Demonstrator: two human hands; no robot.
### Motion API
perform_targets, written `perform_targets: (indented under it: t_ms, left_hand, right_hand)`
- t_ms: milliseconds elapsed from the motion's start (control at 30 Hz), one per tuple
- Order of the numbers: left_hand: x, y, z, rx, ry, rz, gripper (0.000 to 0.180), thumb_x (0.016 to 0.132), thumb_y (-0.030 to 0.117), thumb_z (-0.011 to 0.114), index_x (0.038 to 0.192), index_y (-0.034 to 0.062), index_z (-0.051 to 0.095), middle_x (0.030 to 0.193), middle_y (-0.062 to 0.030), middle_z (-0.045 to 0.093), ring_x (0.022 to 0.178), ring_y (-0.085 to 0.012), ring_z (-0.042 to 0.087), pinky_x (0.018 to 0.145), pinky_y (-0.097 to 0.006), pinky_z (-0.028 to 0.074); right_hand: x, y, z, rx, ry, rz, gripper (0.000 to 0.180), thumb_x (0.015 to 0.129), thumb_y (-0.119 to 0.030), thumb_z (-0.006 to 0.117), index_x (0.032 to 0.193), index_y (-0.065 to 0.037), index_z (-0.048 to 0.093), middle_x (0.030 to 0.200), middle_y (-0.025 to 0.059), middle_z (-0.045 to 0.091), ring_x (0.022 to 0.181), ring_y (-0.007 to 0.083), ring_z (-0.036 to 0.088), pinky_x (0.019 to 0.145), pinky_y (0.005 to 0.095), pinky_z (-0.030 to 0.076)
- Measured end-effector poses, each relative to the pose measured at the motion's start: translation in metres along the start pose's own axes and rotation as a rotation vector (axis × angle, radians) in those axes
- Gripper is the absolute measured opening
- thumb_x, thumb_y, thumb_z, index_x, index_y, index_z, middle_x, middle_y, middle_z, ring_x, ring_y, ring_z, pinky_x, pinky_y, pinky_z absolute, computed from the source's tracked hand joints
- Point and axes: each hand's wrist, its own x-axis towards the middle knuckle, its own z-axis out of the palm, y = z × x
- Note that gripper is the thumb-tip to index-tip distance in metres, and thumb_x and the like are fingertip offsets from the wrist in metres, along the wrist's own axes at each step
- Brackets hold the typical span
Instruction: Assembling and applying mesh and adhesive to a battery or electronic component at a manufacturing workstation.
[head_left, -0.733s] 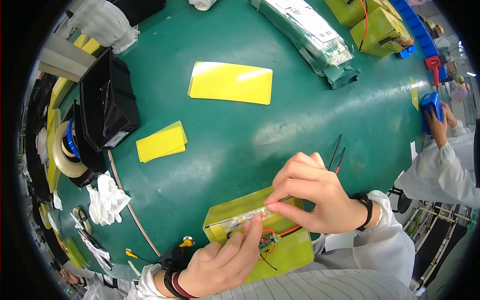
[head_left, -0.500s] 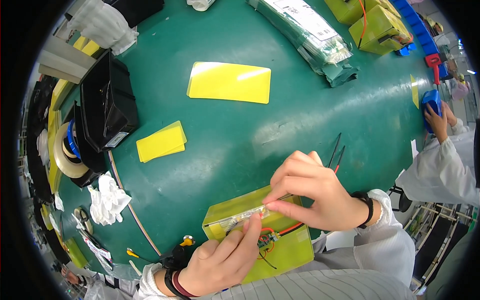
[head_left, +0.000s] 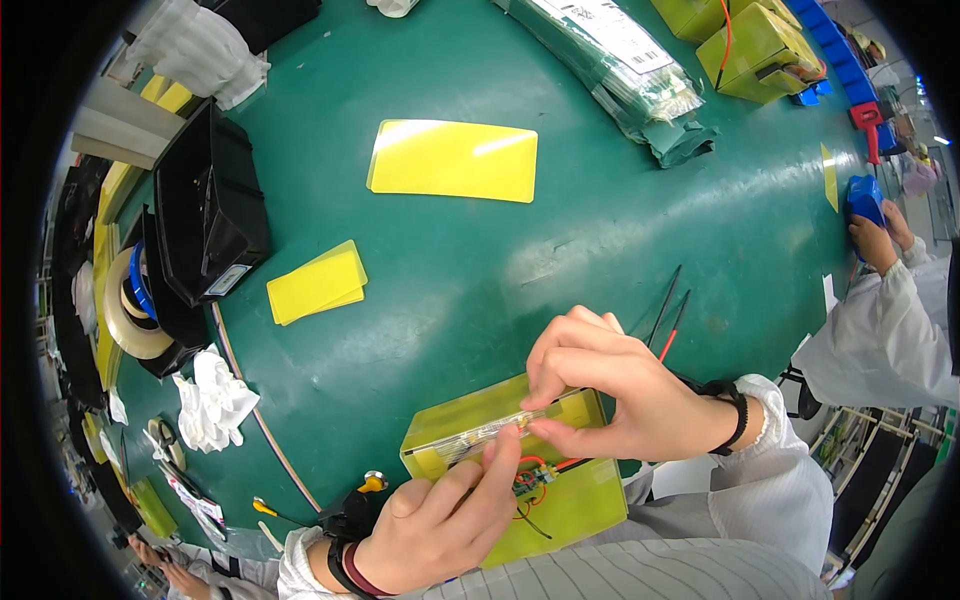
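At the frame's lower centre, the left hand (head_left: 435, 520) pinched a clear strip (head_left: 462, 445) along the yellow-wrapped block (head_left: 585, 500); the right hand (head_left: 630, 388), fingertips slightly parted, met its end, grip uncertain. The block appeared heavy and rigid, best lifted by its sides, avoiding the delicate-looking circuit board (head_left: 537, 476).

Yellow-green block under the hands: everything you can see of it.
The yellow-green block is boxy, its shiny skin looking like film or tape. It lies at the near side of the green table, two long faces showing. A clear shiny strip runs along the edge between them; below it sit a small green circuit board, red wires and a thin black wire. The left hand and right hand meet at the strip, hiding part of the block; their exact grip is unclear.
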Motion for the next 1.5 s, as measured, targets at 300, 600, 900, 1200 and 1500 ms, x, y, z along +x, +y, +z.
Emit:
perform_targets:
  t_ms: [300,600,900,1200,1500]
  left_hand:
    - [0.002,-0.004,0.000,-0.024,0.015,0.053,0.014,0.068,0.010,0.068,0.071,0.0150,0.056,0.130,-0.0052,0.068,0.085,-0.0085,0.056,0.071,-0.027,0.030]
    - [0.003,-0.001,0.001,-0.021,0.020,0.037,0.013,0.071,0.007,0.070,0.073,0.0138,0.059,0.130,-0.0056,0.067,0.084,-0.0093,0.056,0.072,-0.028,0.031]
    - [0.001,0.001,0.002,-0.001,0.046,0.005,0.013,0.070,0.007,0.071,0.074,0.0134,0.060,0.129,-0.0042,0.068,0.085,-0.0095,0.055,0.073,-0.028,0.032]
    - [0.000,-0.002,0.005,0.042,0.089,0.028,0.026,0.079,0.011,0.061,0.102,0.0036,0.071,0.124,-0.0020,0.067,0.088,-0.0084,0.057,0.067,-0.021,0.034]
    - [-0.002,-0.017,-0.018,-0.597,0.100,-0.504,0.037,0.074,-0.002,0.071,0.111,0.0018,0.070,0.123,-0.0087,0.063,0.091,-0.0164,0.058,0.076,-0.031,0.040]
  right_hand:
    - [0.000,-0.002,0.003,0.040,0.000,0.025,0.020,0.080,-0.010,0.081,0.091,-0.009,0.064,0.100,0.0040,0.059,0.097,0.0209,0.053,0.084,0.0351,0.035]
    - [0.000,-0.002,0.004,0.064,0.002,0.063,0.021,0.081,-0.010,0.081,0.090,-0.009,0.062,0.098,0.0036,0.059,0.096,0.0204,0.054,0.083,0.0349,0.036]
    - [0.003,0.001,-0.008,0.040,-0.017,0.016,0.010,0.083,-0.014,0.081,0.085,-0.011,0.072,0.094,0.0009,0.063,0.092,0.0178,0.056,0.082,0.0344,0.033]
    - [-0.001,-0.012,0.000,-0.387,0.063,-0.227,0.012,0.084,-0.017,0.076,0.091,-0.010,0.069,0.086,-0.0024,0.060,0.085,0.0165,0.056,0.071,0.0336,0.032]
    - [-0.008,-0.014,0.005,-0.641,0.161,-0.322,0.030,0.077,-0.020,0.082,0.100,-0.006,0.069,0.089,-0.0029,0.062,0.083,0.0144,0.059,0.066,0.0314,0.034]
